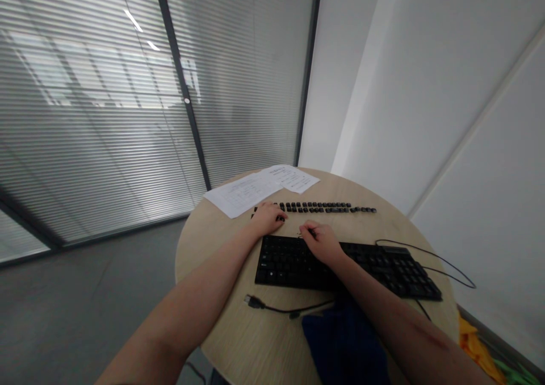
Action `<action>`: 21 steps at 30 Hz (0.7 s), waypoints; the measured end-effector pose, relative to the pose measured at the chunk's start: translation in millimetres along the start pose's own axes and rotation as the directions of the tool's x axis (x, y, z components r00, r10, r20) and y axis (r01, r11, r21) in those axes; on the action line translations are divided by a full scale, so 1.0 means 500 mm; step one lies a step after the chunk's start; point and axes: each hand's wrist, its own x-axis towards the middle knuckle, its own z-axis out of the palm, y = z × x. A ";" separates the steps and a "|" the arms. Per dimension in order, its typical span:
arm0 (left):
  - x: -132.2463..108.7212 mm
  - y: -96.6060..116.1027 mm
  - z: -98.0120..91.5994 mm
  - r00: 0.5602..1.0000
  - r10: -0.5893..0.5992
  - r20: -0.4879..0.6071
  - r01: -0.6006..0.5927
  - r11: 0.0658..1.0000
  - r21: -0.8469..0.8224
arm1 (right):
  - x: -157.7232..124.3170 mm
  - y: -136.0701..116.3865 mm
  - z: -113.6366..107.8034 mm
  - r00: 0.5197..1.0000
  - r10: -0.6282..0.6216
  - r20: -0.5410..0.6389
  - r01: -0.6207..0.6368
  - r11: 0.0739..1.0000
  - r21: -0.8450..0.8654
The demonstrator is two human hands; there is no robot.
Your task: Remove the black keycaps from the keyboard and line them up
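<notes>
My left hand [268, 217] rests on the table at the left end of the rows of loose black keycaps [315, 205]. Its curved fingers lie apart over a few dark keycaps, touching or just above them. Over the back edge of the black keyboard [285, 263], my right hand [322, 243] is closed, thumb and fingers pressed together. A small dark thing shows at its fingers, with a thin wire-like piece beside it, too small to name. The right forearm crosses the keyboard and hides part of its middle keys.
Printed paper sheets [247, 192] lie at the back left of the round table [225, 339]. A USB cable [255, 301] and dark blue cloth [340, 339] are in front of the keyboard. Another black cable [451, 267] loops past the right edge. A white wall [426, 118] stands behind.
</notes>
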 end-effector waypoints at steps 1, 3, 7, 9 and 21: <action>0.000 0.000 0.000 1.000 0.002 0.001 -0.002 1.000 -0.002 | 0.000 0.000 0.000 1.000 -0.004 -0.003 0.004 1.000 0.000; -0.001 -0.001 0.000 1.000 0.006 0.005 -0.006 1.000 -0.005 | 0.001 0.001 0.001 1.000 -0.007 -0.006 0.007 1.000 -0.001; -0.003 0.001 -0.003 1.000 -0.012 0.010 0.012 1.000 -0.004 | 0.001 0.002 0.002 1.000 -0.011 -0.011 0.011 1.000 -0.014; -0.003 0.002 -0.004 1.000 -0.018 0.005 0.018 1.000 -0.002 | 0.001 0.002 0.003 1.000 -0.017 -0.013 0.017 1.000 -0.022; -0.002 0.005 -0.005 0.999 -0.045 0.012 0.045 0.999 0.002 | 0.001 -0.001 0.001 1.000 -0.005 -0.014 0.005 1.000 -0.018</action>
